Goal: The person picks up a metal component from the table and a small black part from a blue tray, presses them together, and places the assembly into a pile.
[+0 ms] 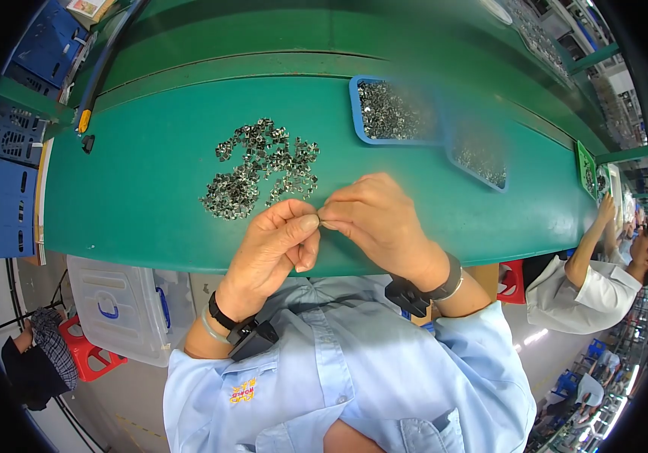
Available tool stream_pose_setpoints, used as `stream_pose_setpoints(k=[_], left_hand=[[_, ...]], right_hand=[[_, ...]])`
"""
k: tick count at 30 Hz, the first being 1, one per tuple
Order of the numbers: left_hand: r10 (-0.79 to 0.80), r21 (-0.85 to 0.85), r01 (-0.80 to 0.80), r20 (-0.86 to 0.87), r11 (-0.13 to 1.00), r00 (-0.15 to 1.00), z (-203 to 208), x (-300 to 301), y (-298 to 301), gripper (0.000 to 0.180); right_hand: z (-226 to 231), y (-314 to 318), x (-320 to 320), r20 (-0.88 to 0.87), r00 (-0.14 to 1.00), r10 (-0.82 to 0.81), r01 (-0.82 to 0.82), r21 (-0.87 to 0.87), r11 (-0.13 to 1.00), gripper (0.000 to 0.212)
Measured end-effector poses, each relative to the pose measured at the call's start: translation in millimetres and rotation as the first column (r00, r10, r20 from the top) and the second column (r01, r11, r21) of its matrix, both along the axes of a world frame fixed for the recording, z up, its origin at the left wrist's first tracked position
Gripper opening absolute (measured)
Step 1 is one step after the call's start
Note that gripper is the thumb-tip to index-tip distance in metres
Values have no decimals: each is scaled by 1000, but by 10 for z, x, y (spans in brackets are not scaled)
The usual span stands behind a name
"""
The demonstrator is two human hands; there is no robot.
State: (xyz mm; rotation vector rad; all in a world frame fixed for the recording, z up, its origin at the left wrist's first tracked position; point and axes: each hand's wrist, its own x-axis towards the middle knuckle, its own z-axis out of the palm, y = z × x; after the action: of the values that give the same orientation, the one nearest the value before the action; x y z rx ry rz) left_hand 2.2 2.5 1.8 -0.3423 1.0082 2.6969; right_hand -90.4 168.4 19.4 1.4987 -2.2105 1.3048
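Observation:
My left hand (282,240) and my right hand (377,220) meet fingertip to fingertip above the near edge of the green table (143,204). Thumb and forefinger of each are pinched together around something too small to make out. Just beyond my left hand lies a loose pile of small shiny metal pieces (263,162), spread in several clumps. Farther off to the right stands a blue tray (357,113) full of similar small metal parts. A second blue tray (506,186) beside it also holds small parts, partly blurred by a smear over the view.
Blue crates (7,204) are stacked at the left. A clear lidded plastic box (116,306) sits below the table's left end, near a red stool (90,351). Another person (588,291) works at the right end, by a green tray (586,170).

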Motion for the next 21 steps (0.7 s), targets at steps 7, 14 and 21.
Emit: stream_pose_setpoints(k=[7,14,21], left_hand=[[1,-19,-1,0,1000,1000,33,-6,-14,9],[14,-44,-14,11,999,1000,26,-6,-18,9],[6,1,-6,38,1000,999,-8,-27,3,13]], right_hand=[[0,-16,10,-24,1000,13,-13,-6,1000,21],[-9,-21,39,-25,1000,7,-6,22,1000,21],[3,-2,22,45,999,3,-3,8,1000,21]])
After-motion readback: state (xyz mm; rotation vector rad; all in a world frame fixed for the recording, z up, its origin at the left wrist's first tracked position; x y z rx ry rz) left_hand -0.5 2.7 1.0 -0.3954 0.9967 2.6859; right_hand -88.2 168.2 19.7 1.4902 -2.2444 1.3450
